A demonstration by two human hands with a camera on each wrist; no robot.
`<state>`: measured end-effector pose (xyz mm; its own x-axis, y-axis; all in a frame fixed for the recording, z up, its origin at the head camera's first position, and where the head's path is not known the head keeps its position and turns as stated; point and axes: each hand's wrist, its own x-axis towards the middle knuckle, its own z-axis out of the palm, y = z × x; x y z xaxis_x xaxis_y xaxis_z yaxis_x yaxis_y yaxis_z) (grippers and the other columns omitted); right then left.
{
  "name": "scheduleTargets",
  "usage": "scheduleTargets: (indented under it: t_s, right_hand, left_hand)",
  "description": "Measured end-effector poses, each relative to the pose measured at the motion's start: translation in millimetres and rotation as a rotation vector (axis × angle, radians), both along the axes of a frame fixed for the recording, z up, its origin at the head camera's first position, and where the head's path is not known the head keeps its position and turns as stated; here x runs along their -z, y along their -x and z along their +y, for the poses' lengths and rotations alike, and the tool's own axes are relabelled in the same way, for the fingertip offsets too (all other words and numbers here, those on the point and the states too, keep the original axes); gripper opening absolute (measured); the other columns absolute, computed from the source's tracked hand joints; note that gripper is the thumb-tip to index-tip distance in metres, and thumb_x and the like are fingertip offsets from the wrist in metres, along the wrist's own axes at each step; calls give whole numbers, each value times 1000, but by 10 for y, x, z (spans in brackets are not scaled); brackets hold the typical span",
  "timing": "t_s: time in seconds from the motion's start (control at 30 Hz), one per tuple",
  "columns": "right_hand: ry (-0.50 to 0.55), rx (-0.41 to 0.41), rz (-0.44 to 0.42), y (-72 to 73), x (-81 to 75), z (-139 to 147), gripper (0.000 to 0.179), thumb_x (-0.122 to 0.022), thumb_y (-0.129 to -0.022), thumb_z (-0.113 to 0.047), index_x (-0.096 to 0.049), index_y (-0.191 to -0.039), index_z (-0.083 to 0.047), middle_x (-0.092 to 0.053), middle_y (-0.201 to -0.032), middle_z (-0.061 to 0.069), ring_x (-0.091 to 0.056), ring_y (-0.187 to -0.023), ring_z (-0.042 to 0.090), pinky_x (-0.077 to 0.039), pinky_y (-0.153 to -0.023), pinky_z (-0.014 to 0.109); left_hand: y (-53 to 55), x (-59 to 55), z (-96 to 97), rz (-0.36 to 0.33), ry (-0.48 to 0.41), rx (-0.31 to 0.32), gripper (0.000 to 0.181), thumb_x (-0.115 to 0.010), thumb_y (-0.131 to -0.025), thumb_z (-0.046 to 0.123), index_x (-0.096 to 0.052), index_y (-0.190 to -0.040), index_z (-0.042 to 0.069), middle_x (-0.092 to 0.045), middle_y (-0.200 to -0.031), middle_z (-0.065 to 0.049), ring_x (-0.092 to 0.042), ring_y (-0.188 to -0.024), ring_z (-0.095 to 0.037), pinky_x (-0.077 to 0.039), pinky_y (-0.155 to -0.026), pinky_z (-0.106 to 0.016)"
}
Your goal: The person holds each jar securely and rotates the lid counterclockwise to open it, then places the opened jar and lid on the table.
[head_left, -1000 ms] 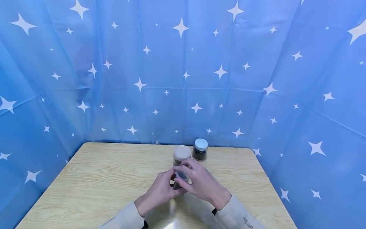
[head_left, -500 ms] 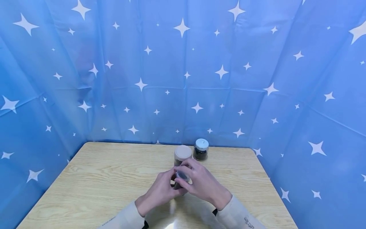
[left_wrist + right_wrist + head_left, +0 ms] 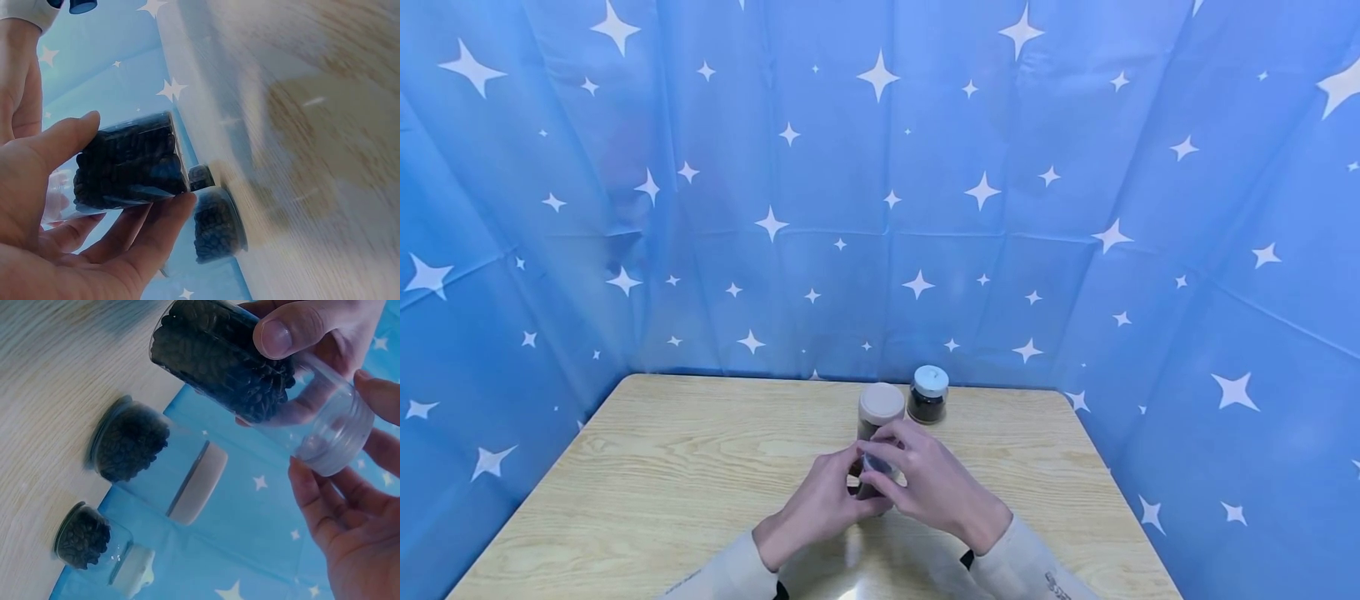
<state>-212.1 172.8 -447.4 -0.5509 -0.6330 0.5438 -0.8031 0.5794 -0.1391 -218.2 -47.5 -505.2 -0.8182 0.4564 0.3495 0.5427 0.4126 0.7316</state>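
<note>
My left hand (image 3: pixel 816 500) grips a clear jar (image 3: pixel 222 359) of small dark pieces like beans or seeds, thumb on one side and fingers on the other. The dark contents fill the lower part; the upper part is see-through. At its top sits a clear ridged screw lid (image 3: pixel 340 440), which my right hand (image 3: pixel 369 531) pinches round the rim between thumb and fingers. In the left wrist view the jar's filled side (image 3: pixel 131 162) shows between thumb and fingers. From the head view, both hands hide most of the jar.
Just behind the held jar stands a taller jar with a pale pinkish lid (image 3: pixel 882 403), part filled with dark pieces. To its right, a smaller jar with a pale blue lid (image 3: pixel 928 395) stands near the back edge of the wooden table (image 3: pixel 700 450). A starry blue curtain (image 3: pixel 850 167) surrounds the table.
The head view has shifted very slightly. Both hands keep their holds on the jar and its lid, with only a slight movement of the right fingers.
</note>
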Motion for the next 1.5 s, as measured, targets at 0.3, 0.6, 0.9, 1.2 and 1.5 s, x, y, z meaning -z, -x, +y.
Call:
scheduleTargets:
  t_s: [0.3,0.6,0.9,1.2,1.5]
  right_hand:
    - [9,-35,39,17,7,8,41,-93,-102,-28,-85,-139,-13,-77,-130,5,-76,-118,17,-67,-94,32]
    - [2,-75,87,39,37,34,42,-94,-100,-26,-85,-139,-11,-77,-130,9,-76,-117,21,-68,-92,35]
    - [16,-165,52,49,29,44,38,-93,-101,-19,-85,-137,-9,-79,-133,8,-77,-120,20,-66,-99,26]
    - [25,-292,74,83,29,90,38,-90,-101,-10,-82,-138,-8,-78,-136,9,-77,-124,20,-65,-106,25]
    - [-13,-286,41,92,27,163,38,-90,-102,-12,-80,-139,-11,-76,-140,6,-76,-128,17,-64,-110,27]
  left_hand:
    - [1,-1,-16,-26,12,-7,53,-99,-96,34,-73,-141,22,-89,-124,4,-85,-110,-16,-71,-88,-33]
    - [-10,11,-35,-34,3,18,53,-98,-97,36,-72,-142,26,-89,-125,7,-85,-108,-13,-72,-87,-34]
    - [-1,-3,-66,-62,3,54,50,-99,-96,34,-76,-139,27,-88,-127,6,-83,-110,-10,-70,-93,-30]
    - [-2,14,-85,-41,12,76,49,-100,-94,26,-78,-138,23,-89,-122,3,-81,-107,-5,-70,-92,-29]
    - [1,44,-31,-57,12,84,52,-101,-92,24,-77,-138,19,-88,-124,2,-84,-112,-11,-68,-93,-22]
